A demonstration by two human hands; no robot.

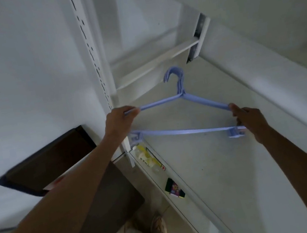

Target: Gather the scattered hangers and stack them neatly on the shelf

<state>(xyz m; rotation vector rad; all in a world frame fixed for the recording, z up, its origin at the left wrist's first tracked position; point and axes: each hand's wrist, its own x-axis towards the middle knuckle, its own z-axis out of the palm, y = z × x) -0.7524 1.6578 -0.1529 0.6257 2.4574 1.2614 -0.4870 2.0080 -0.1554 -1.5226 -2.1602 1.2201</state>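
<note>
A stack of light-blue plastic hangers (189,130) lies flat on, or just above, the white shelf (219,166), hooks pointing away from me. My left hand (117,120) grips the stack's left shoulder end at the shelf's left edge. Over at the right shoulder end, my right hand (251,119) pinches the stack between thumb and fingers. The hangers look aligned one on top of another. I cannot tell whether the stack touches the shelf surface.
A white slotted upright post (92,51) stands just left of the hangers. A white bracket (157,62) crosses behind them. Lower shelf levels hold bottles (145,156) and a small colourful pack (174,187). A dark brown board (107,206) and a dark tray (47,159) sit at left.
</note>
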